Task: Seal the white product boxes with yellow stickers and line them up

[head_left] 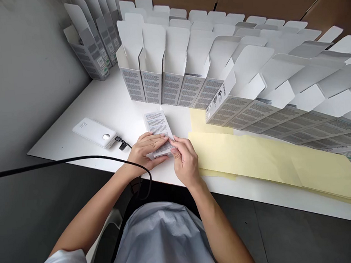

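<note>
A small printed carton (157,123) lies flat on the white table in front of me, lines of fine text on its upper face. My left hand (148,150) rests across it from the left, fingers along the top face and thumb by the near end, holding it. At its near right edge, my right hand (184,157) is closed with thumb and index finger pinched on the carton. Both hands cover the carton's near end, so the detail there is hidden.
Rows of open-topped cartons (153,86) stand at the back and right, flaps up; more cartons (93,56) stand back left. A white power bank (94,132) with a black cable (82,158) lies left. Yellow sheets (257,157) cover the right front of the table (111,100).
</note>
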Tool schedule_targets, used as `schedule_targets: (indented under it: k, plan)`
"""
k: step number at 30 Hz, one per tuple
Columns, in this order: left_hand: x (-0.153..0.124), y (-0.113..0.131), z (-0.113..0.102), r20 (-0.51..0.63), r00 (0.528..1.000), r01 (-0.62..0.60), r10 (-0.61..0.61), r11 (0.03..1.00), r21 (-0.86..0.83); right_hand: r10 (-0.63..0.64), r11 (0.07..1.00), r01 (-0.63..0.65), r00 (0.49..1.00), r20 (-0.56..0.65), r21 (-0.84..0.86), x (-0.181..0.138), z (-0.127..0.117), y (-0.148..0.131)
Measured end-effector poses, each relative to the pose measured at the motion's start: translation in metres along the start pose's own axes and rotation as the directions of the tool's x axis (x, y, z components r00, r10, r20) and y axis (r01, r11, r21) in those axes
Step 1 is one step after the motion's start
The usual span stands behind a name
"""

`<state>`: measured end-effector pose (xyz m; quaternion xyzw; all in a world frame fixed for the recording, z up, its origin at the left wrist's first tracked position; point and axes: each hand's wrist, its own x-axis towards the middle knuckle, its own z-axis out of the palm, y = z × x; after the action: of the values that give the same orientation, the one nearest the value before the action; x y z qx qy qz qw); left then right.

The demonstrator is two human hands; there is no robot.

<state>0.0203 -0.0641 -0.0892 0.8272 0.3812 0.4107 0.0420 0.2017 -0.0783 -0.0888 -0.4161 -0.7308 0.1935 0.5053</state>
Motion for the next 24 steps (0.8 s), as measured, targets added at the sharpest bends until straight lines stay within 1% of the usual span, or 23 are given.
schedule_targets:
  k: [1, 2, 4, 5, 6, 7, 8, 9, 10, 11, 12, 13, 14, 15, 16, 18, 19, 20, 22, 23, 24]
  plan:
    - [0.0, 0.0, -0.001, 0.002, 1.0, 0.003, -0.003, 1.0, -0.005, 0.002, 1.0, -0.002, 1.0, -0.005, -0.001, 0.0, 0.0, 0.0]
    - [0.0, -0.001, -0.002, 0.017, 1.0, 0.016, -0.016, 1.0, -0.021, 0.037, 0.999, -0.037, 0.999, -0.013, 0.006, 0.0, 0.0, -0.001]
    - [-0.001, 0.0, -0.005, 0.074, 0.994, 0.085, -0.077, 0.99, -0.109, 0.19, 0.981, -0.189, 0.981, -0.026, 0.041, 0.002, 0.0, -0.004]
    - [-0.002, 0.002, -0.007, 0.093, 0.987, 0.149, -0.134, 0.973, -0.177, 0.282, 0.958, -0.281, 0.959, -0.01, 0.065, 0.003, 0.0, -0.006]
    - [-0.003, 0.003, -0.009, 0.092, 0.971, 0.236, -0.22, 0.939, -0.25, 0.363, 0.927, -0.364, 0.931, 0.024, 0.088, 0.003, 0.0, -0.009]
    - [-0.003, 0.005, -0.011, 0.074, 0.938, 0.344, -0.339, 0.883, -0.319, 0.424, 0.897, -0.429, 0.903, 0.066, 0.109, 0.003, 0.0, -0.012]
    - [-0.004, 0.007, -0.013, 0.05, 0.876, 0.46, -0.479, 0.801, -0.383, 0.463, 0.872, -0.473, 0.88, 0.102, 0.126, 0.003, 0.0, -0.015]
    - [-0.003, 0.008, -0.014, 0.045, 0.788, 0.568, -0.615, 0.696, -0.44, 0.488, 0.853, -0.502, 0.864, 0.122, 0.143, 0.002, 0.001, -0.018]
    - [-0.002, 0.01, -0.014, 0.07, 0.686, 0.658, -0.725, 0.576, -0.485, 0.501, 0.842, -0.515, 0.857, 0.121, 0.161, 0.0, 0.001, -0.02]
    - [0.0, 0.01, -0.015, 0.125, 0.588, 0.727, -0.8, 0.453, -0.516, 0.511, 0.835, -0.52, 0.854, 0.099, 0.181, -0.003, 0.001, -0.023]
    - [0.004, 0.011, -0.016, 0.192, 0.507, 0.772, -0.84, 0.344, -0.534, 0.517, 0.828, -0.521, 0.853, 0.077, 0.207, -0.006, 0.002, -0.026]
    - [0.008, 0.012, -0.017, 0.258, 0.45, 0.798, -0.855, 0.255, -0.546, 0.516, 0.822, -0.517, 0.854, 0.069, 0.24, -0.01, 0.004, -0.027]
    - [0.013, 0.012, -0.018, 0.32, 0.422, 0.807, -0.848, 0.191, -0.559, 0.516, 0.813, -0.515, 0.853, 0.075, 0.27, -0.013, 0.005, -0.029]
    - [0.018, 0.013, -0.019, 0.374, 0.419, 0.806, -0.827, 0.149, -0.573, 0.507, 0.81, -0.507, 0.858, 0.085, 0.295, -0.017, 0.007, -0.03]
    - [0.023, 0.014, -0.021, 0.415, 0.433, 0.801, -0.8, 0.131, -0.584, 0.492, 0.814, -0.495, 0.866, 0.091, 0.304, -0.02, 0.009, -0.03]
    - [0.031, 0.016, -0.027, 0.454, 0.487, 0.785, -0.746, 0.145, -0.602, 0.437, 0.849, -0.443, 0.895, 0.089, 0.288, -0.023, 0.013, -0.029]
    - [0.034, 0.017, -0.032, 0.453, 0.513, 0.774, -0.729, 0.165, -0.611, 0.406, 0.869, -0.412, 0.91, 0.083, 0.274, -0.024, 0.014, -0.027]
    - [0.036, 0.016, -0.038, 0.435, 0.533, 0.761, -0.726, 0.186, -0.622, 0.375, 0.888, -0.381, 0.924, 0.075, 0.258, -0.025, 0.015, -0.026]
    - [0.038, 0.008, -0.056, 0.363, 0.563, 0.72, -0.743, 0.226, -0.656, 0.325, 0.914, -0.326, 0.945, 0.049, 0.241, -0.026, 0.016, -0.021]
    - [0.039, -0.001, -0.067, 0.309, 0.578, 0.689, -0.755, 0.249, -0.68, 0.31, 0.921, -0.309, 0.95, 0.034, 0.238, -0.026, 0.017, -0.019]
    - [0.041, -0.013, -0.08, 0.23, 0.588, 0.654, -0.776, 0.288, -0.7, 0.303, 0.924, -0.299, 0.953, 0.02, 0.237, -0.027, 0.017, -0.016]
